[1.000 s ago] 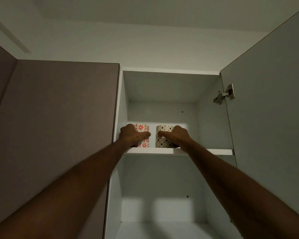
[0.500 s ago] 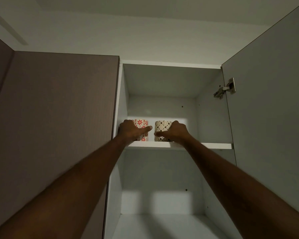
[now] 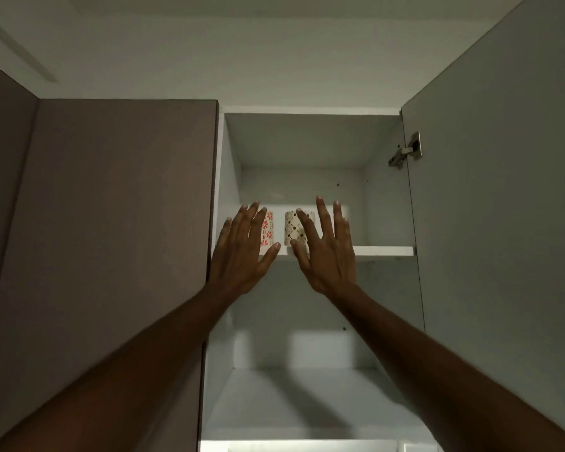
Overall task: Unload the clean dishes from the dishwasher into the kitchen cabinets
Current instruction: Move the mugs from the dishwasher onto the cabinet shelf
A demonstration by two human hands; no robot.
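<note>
Inside the open cabinet (image 3: 307,141), on the upper shelf (image 3: 385,250), stand two cups side by side: a red-flowered cup (image 3: 267,232) and a brown-patterned cup (image 3: 292,232). In front, the left hand (image 3: 242,252) and right hand (image 3: 327,252) hold nothing, fingers spread straight.

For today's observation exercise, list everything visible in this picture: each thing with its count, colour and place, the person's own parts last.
red-patterned cup: 1, white with red flowers, upper shelf, left
dark-patterned cup: 1, cream with dark lattice, upper shelf, right of the other
upper shelf: 1, white, mid-cabinet
lower shelf: 1, white, below
open door: 1, grey, right
hinge: 1, metal, door's top
closed door: 1, brown, left
left hand: 1, fingers spread, before the red-patterned cup
right hand: 1, fingers spread, before the dark-patterned cup
</note>
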